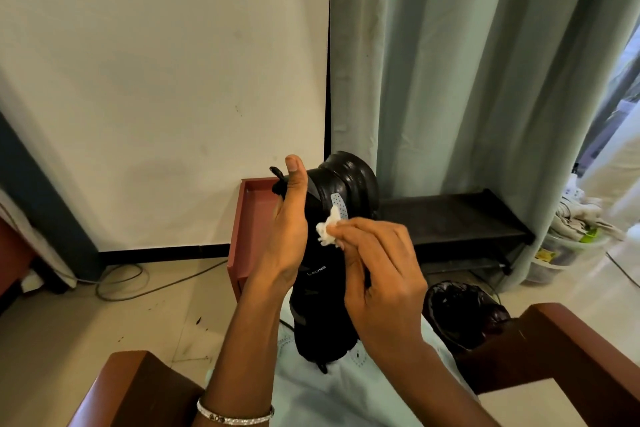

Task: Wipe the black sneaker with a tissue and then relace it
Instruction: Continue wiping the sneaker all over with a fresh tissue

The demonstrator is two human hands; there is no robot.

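Head view: left hand (287,232) holds the upright black sneaker (320,308), thumb raised; right hand (384,274), at its 3 o'clock, pinches a tissue (327,228) against it

The black sneaker (323,288) stands on end on the person's lap (332,392), bottom tip pressed into the pale green fabric there. Everything else is on the pale tiled floor (69,322): a grey cable (187,277) looping along near the wall, a few dark specks, a reddish-brown open box (249,225) stood upright, a low black rack (450,218) right against the curtain, a bin lined with a black bag (464,315), and a clear tub (554,256) stuffed with cloth off to the right.
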